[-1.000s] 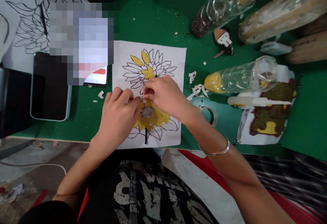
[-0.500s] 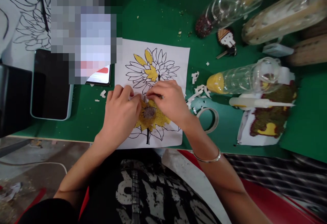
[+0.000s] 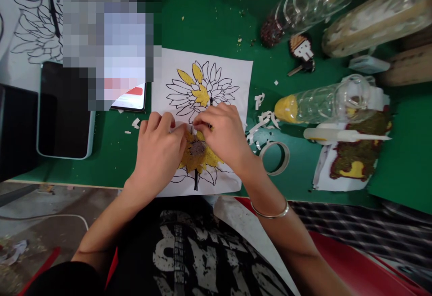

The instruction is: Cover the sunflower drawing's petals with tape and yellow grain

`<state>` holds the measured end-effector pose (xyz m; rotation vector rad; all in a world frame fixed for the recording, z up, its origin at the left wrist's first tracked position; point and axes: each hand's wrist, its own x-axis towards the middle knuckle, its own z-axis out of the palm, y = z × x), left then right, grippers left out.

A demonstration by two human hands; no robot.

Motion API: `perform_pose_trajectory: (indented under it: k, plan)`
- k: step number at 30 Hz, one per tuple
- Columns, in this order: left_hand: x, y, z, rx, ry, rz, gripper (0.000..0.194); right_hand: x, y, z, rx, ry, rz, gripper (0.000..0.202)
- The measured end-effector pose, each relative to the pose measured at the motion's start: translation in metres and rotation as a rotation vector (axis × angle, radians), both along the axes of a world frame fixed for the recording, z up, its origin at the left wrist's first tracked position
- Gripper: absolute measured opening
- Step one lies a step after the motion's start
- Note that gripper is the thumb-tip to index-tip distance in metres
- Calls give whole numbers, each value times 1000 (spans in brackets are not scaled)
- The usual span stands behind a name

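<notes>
Currently, the lower flower [image 3: 202,157] is mostly filled yellow, upper flower [image 3: 204,87] largely unfilled; fingers [image 3: 206,117] of both hands [image 3: 225,136] are curled, grip undeterminable.

Fairly dim indoor light leaves the green table [image 3: 209,30] darker toward the top centre and paler right of centre, while glare streaks the clear bottle [image 3: 305,6] at upper right. At upper left, the phone screen [image 3: 130,101] glows beside coarse pixelation. Wide-angle distortion stretches the frame's edges, and fine detail looks soft.
</notes>
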<state>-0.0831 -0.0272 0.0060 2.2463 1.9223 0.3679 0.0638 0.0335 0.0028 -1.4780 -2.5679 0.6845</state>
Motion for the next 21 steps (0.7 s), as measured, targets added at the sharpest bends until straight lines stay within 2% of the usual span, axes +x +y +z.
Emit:
perform_pose_trajectory:
  k: [10, 21]
  plan:
    - [-1, 0, 1, -25, 0, -1, 22, -4, 8, 4, -124, -12, 10, 16]
    - [-2, 3, 0, -13, -13, -3, 19, 0, -6, -2, 41, 76, -98, 12]
